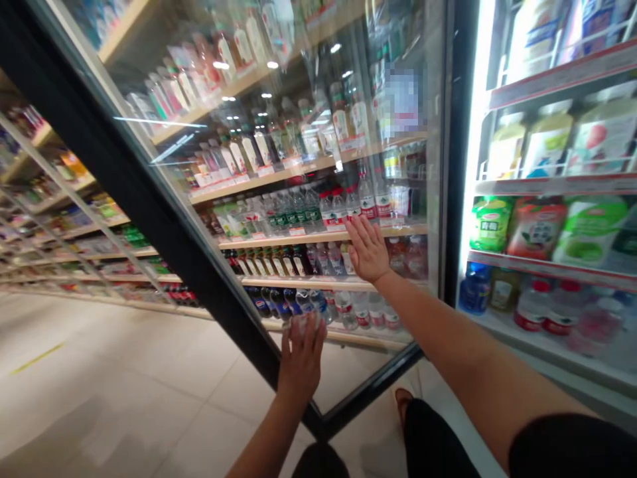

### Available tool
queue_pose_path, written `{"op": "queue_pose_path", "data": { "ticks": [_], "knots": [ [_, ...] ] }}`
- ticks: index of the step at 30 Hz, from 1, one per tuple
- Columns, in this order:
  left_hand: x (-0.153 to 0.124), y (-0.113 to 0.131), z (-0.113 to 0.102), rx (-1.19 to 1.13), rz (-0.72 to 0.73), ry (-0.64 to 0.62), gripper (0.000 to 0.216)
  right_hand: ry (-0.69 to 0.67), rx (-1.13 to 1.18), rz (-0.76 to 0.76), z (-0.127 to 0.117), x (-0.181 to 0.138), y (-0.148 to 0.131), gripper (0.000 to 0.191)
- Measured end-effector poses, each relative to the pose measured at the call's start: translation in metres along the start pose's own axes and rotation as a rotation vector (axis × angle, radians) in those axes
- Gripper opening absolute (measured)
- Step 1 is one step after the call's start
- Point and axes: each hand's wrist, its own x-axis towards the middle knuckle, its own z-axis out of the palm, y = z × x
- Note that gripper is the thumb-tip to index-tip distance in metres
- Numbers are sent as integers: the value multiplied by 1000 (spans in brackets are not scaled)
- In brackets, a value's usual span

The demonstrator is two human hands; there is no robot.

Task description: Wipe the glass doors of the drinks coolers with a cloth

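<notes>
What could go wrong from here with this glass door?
The glass door might bump the foot, which looks close to its bottom edge. The right hand appears flat against the door, without a grip, so it could slip. The left hand, close to the door's corner, might get knocked.

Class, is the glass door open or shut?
Open: its black frame stands angled outward, leaving the fridge shelves at right uncovered.
</notes>
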Motion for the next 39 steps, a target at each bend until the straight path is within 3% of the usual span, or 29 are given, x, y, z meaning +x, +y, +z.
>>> {"op": "queue_pose_path", "data": {
  "ticks": [2, 6, 8, 10, 14, 16, 21, 24, 28, 30, 35, 39],
  "knots": [
    [7, -10, -5, 27, 16, 3, 58, -5, 1, -1, 1, 0, 0, 57],
    [73, -49, -34, 147, -133, 152, 69, -6, 8, 8, 3, 1, -1, 57],
    [94, -55, -41, 149, -197, 217, 74, -11, 16, 14, 3, 1, -2, 57],
    [93, -46, -36, 124, -194, 220, 75, -18, 24, 17, 2, 1, -3, 56],
    [61, -18, -14, 18, 33, 86, 67, -24, 23, 24, -1, 1, -2, 56],
    [63, -19, -14, -4, 103, 71, 66, -28, 23, 24, -2, 1, -2, 56],
    [126, -56, -38, 53, -104, 238, 74, 17, -3, -3, -4, 1, -3, 55],
    [146, -56, -40, 44, -148, 301, 74, 37, -7, -11, -3, 1, -4, 55],
    [138, -37, -24, -7, 150, 199, 64, 22, 10, -7, -1, 2, -3, 54],
    [132, -34, -18, -36, 227, 181, 65, 5, 31, -2, -3, 3, -2, 54],
    [130, -41, -16, -88, 238, 287, 83, 13, 139, 45, -27, 0, -21, 57],
    [130, -43, -10, -137, 229, 430, 93, -8, 296, -196, -36, -5, -59, 64]
  ]
}}
